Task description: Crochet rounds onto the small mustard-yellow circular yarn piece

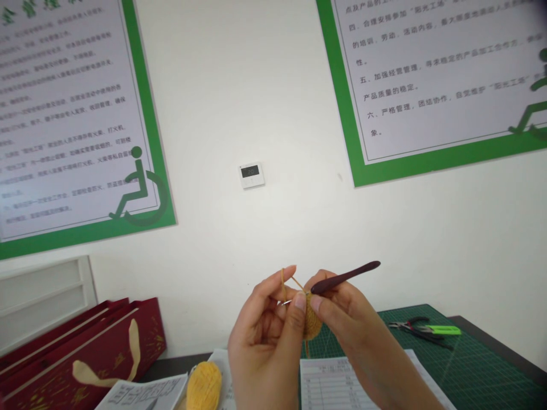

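Between my two hands is a small mustard-yellow crochet piece (313,323), held up above the table. My left hand (269,330) pinches its left edge with the thumb, and a strand of yarn (298,283) loops over the raised index finger. My right hand (342,310) grips a crochet hook (346,277) by its dark maroon handle, which points up to the right, while the thumb presses against the piece. The hook's metal shaft passes through the work toward the left fingers. A short tail of yarn hangs below the piece.
A yellow yarn ball (204,387) sits left of my hands, beside printed sheets (143,393). Dark red gift bags (85,353) stand at the left. Pliers (421,330) and a bright green-handled tool (444,329) lie on a green cutting mat (482,364) at the right.
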Tool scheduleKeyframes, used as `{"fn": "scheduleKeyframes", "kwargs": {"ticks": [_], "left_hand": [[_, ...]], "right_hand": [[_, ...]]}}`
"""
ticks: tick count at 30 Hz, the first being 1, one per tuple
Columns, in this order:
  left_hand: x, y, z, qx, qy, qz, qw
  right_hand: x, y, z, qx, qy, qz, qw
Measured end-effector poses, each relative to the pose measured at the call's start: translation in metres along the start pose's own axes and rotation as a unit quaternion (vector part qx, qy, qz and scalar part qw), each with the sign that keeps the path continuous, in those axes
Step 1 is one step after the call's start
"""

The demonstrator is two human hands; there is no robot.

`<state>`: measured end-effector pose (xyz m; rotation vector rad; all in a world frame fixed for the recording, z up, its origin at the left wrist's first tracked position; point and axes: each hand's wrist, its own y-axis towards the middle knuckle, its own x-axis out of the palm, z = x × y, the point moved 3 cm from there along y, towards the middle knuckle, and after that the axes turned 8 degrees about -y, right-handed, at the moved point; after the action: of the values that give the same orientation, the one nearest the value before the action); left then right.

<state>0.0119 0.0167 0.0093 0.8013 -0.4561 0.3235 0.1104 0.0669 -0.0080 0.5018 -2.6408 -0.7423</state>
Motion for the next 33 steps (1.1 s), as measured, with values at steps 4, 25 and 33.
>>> {"fn": "scheduleKeyframes", "kwargs": {"ticks": [4, 25, 33], "left_hand": [[0.000, 0.001, 0.000, -0.008, -0.006, -0.004, 1.000], [-0.008, 0.010, -0.004, -0.087, -0.035, -0.089, 0.992], [-0.003, 0.007, 0.000, -0.116, -0.065, -0.071, 0.989]], "right_hand": [[0.002, 0.000, -0.001, -0.010, -0.008, -0.006, 1.000], [-0.002, 0.003, 0.005, -0.136, 0.065, 0.060, 0.987], [-0.006, 0.000, 0.009, -0.124, 0.124, 0.079, 0.981]]}}
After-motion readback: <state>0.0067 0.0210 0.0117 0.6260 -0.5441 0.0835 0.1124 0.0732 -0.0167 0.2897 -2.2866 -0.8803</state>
